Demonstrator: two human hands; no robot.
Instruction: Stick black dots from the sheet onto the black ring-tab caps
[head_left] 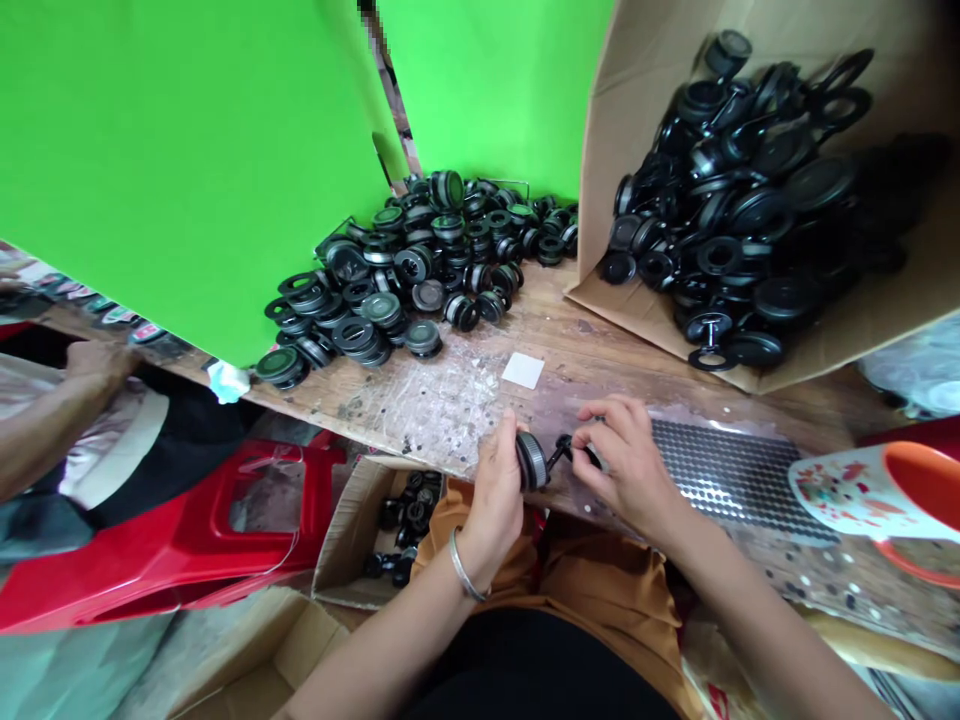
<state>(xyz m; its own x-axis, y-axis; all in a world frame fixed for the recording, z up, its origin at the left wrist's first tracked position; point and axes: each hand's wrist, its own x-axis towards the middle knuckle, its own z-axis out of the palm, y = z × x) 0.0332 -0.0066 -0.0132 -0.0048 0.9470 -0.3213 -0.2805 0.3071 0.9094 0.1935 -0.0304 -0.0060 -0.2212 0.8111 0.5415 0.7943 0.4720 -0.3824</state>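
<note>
Over the bench's front edge, my left hand (499, 475) grips a round black plastic part with a ribbed rim (532, 461), its flat side turned toward the palm. A short black stem joins this to a smaller black end piece (564, 447), which the fingers of my right hand (615, 455) pinch. My right fingertips partly hide that end. Just beyond the hands lies a small white square (523, 370) on the wooden bench (555, 330). Right of my right hand is a sheet of small round dark stickers (720, 470).
A heap of black round parts (382, 310) lies at the back. A tipped cardboard box (600, 180) of similar parts stands right, near a white and orange mug (847, 490). Below are another box (345, 530) and a red stool (187, 540). A co-worker's hand (97, 365) is left.
</note>
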